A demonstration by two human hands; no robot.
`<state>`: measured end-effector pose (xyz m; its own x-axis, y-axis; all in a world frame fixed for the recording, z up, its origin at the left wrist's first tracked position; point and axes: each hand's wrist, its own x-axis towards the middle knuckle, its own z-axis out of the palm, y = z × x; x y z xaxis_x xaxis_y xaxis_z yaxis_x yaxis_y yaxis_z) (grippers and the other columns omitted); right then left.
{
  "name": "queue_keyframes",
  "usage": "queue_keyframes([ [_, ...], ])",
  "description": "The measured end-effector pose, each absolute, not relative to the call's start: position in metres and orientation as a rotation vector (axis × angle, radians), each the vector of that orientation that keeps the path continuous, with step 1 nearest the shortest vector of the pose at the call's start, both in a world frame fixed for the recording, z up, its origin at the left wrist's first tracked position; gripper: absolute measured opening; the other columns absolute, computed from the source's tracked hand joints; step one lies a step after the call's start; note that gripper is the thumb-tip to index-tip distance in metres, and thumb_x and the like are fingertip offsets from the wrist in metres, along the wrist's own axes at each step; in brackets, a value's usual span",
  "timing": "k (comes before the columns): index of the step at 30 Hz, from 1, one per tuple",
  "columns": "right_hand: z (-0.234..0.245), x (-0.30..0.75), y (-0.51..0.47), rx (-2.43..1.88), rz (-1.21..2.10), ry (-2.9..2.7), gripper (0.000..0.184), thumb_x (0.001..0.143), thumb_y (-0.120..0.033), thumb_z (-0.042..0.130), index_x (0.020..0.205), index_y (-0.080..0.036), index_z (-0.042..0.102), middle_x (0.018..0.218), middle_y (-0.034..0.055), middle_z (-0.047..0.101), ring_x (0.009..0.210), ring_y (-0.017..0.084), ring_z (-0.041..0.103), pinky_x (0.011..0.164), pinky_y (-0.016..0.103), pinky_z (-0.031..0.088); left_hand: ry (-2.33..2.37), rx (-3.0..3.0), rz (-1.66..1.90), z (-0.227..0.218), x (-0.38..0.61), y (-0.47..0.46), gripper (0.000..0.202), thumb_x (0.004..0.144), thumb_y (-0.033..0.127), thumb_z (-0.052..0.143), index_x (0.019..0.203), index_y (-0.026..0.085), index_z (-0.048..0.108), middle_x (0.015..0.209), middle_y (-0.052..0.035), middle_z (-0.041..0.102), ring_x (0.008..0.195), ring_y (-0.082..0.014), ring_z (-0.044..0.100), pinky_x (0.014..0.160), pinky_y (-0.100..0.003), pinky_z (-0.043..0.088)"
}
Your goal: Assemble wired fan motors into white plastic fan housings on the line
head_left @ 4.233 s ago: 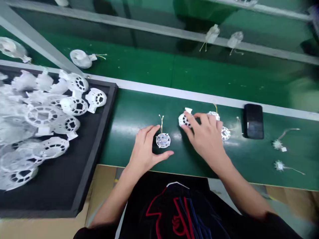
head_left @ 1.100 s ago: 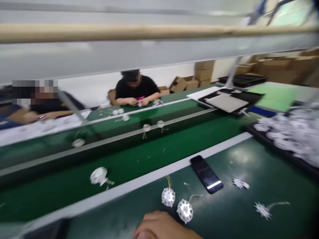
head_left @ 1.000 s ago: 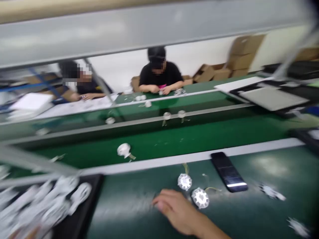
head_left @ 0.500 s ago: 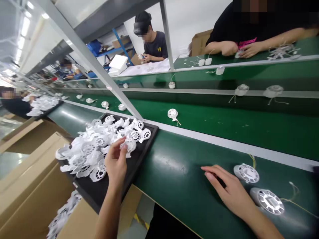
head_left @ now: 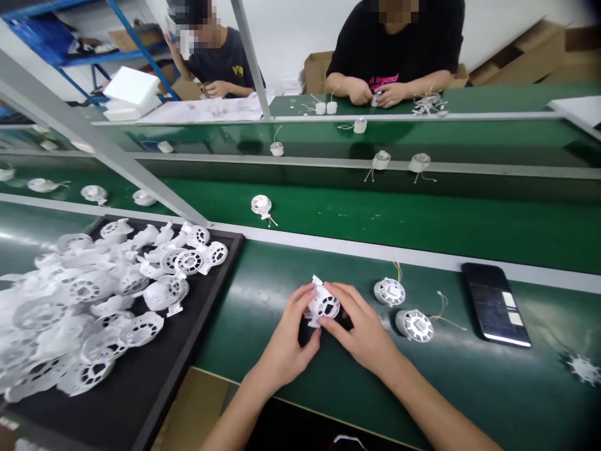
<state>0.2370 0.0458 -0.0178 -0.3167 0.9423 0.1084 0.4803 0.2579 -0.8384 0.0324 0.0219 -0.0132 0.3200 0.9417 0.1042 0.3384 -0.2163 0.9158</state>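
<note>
My left hand [head_left: 287, 341] and my right hand [head_left: 364, 329] meet over the near green bench and together pinch one white plastic fan housing [head_left: 323, 305], held just above the surface. Two finished white round units with thin wires, one unit [head_left: 389, 291] and another unit [head_left: 414, 325], lie right of my right hand. A black tray [head_left: 188, 351] at my left is heaped with several loose white housings [head_left: 94, 294].
A black phone [head_left: 495, 304] lies at the right on the bench. A small white spiked part [head_left: 583, 368] sits at the far right. White units [head_left: 261, 205] ride the green conveyor beyond. Two other people work at the far bench. A slanted metal post [head_left: 107, 153] crosses the left.
My left hand has come back from the tray with a white housing. Both hands now hold it together at the bench's middle. The view has swung right and downward.
</note>
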Motion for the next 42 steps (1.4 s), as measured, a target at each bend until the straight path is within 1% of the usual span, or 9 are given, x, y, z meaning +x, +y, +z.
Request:
queue_keyframes([
  [8, -0.010, 0.243, 0.051, -1.423, 0.786, -2.002, 0.053, 0.097, -0.032, 0.062, 0.149, -0.025, 0.054, 0.141, 0.0107, 0.059, 0.125, 0.035, 0.056, 0.103, 0.058, 0.054, 1.635, 2.008, 0.583, 0.016, -0.031, 0.066, 0.037, 0.098, 0.018, 0.049, 0.130, 0.024, 0.066, 0.124, -0.0081, 0.070, 0.109, -0.0252, 0.069, 0.094, -0.036, 0.056],
  [14, -0.001, 0.245, 0.050, -1.295, 0.752, -2.318, 0.063, 0.099, -0.019, 0.056, 0.159, -0.032, 0.041, 0.147, 0.0086, 0.056, 0.129, 0.033, 0.051, 0.103, 0.055, 0.050, 1.801, 1.979, 0.499, 0.015, -0.060, 0.120, 0.037, 0.105, 0.027, 0.036, 0.117, 0.019, 0.069, 0.099, -0.0055, 0.077, 0.077, -0.0199, 0.072, 0.069, -0.029, 0.058],
  [18, 0.003, 0.251, 0.049, -1.456, 0.719, -2.232, 0.082, 0.094, -0.037, 0.072, 0.164, -0.021, 0.033, 0.141, 0.0172, 0.055, 0.123, 0.037, 0.052, 0.102, 0.058, 0.050, 1.943, 2.149, 0.507, 0.013, -0.056, 0.127, 0.037, 0.099, 0.021, 0.039, 0.120, 0.012, 0.068, 0.116, -0.0187, 0.070, 0.107, -0.0360, 0.066, 0.098, -0.055, 0.052],
  [21, 0.006, 0.257, 0.051, -1.262, 0.812, -2.283, 0.070, 0.099, -0.024, 0.064, 0.161, -0.033, 0.035, 0.150, 0.0094, 0.049, 0.132, 0.032, 0.047, 0.108, 0.051, 0.047, 1.897, 2.339, 0.549, 0.031, -0.033, 0.152, 0.040, 0.098, 0.021, 0.042, 0.129, 0.011, 0.065, 0.145, -0.0253, 0.051, 0.134, -0.0487, 0.046, 0.110, -0.073, 0.033],
  [24, 0.004, 0.258, 0.053, -1.300, 0.862, -2.230, 0.063, 0.094, -0.037, 0.076, 0.151, -0.034, 0.050, 0.129, 0.0080, 0.059, 0.115, 0.029, 0.054, 0.099, 0.047, 0.050, 1.654, 2.504, 0.554, 0.049, 0.027, 0.214, 0.042, 0.100, 0.019, 0.045, 0.138, 0.019, 0.061, 0.151, -0.0164, 0.048, 0.139, -0.0406, 0.044, 0.118, -0.064, 0.035],
  [28, -0.008, 0.257, 0.055, -1.276, 0.799, -2.212, 0.093, 0.079, -0.058, 0.086, 0.157, -0.035, 0.042, 0.136, 0.0073, 0.056, 0.118, 0.030, 0.053, 0.103, 0.048, 0.048, 1.423, 2.561, 0.526, 0.055, 0.151, 0.320, 0.043, 0.100, 0.018, 0.059, 0.143, 0.023, 0.058, 0.156, -0.0103, 0.047, 0.141, -0.0297, 0.048, 0.121, -0.048, 0.040],
  [32, -0.037, 0.248, 0.068, -1.113, 0.528, -2.314, 0.065, 0.086, -0.055, 0.080, 0.144, -0.038, 0.055, 0.131, 0.0019, 0.063, 0.108, 0.025, 0.057, 0.094, 0.039, 0.049, 1.544, 2.439, 0.549, 0.061, 0.249, 0.387, 0.045, 0.101, 0.036, 0.069, 0.140, 0.018, 0.058, 0.146, -0.0136, 0.055, 0.128, -0.0317, 0.058, 0.107, -0.055, 0.052],
  [35, -0.058, 0.235, 0.090, -1.225, 0.258, -2.338, 0.016, 0.096, -0.044, 0.074, 0.108, -0.035, 0.072, 0.097, -0.0033, 0.072, 0.078, 0.018, 0.057, 0.066, 0.027, 0.044, 1.590, 2.373, 0.561, 0.070, 0.282, 0.401, 0.039, 0.101, 0.037, 0.069, 0.134, 0.017, 0.061, 0.137, -0.0120, 0.060, 0.120, -0.0289, 0.063, 0.101, -0.051, 0.056],
  [42, -0.052, 0.228, 0.077, -1.345, 0.173, -2.253, 0.033, 0.094, -0.049, 0.073, 0.122, -0.033, 0.067, 0.105, 0.0014, 0.074, 0.086, 0.025, 0.063, 0.070, 0.035, 0.051, 1.419, 2.415, 0.545, 0.072, 0.229, 0.348, 0.028, 0.101, 0.032, 0.069, 0.124, 0.016, 0.067, 0.126, -0.0091, 0.068, 0.111, -0.0246, 0.068, 0.101, -0.046, 0.056],
])
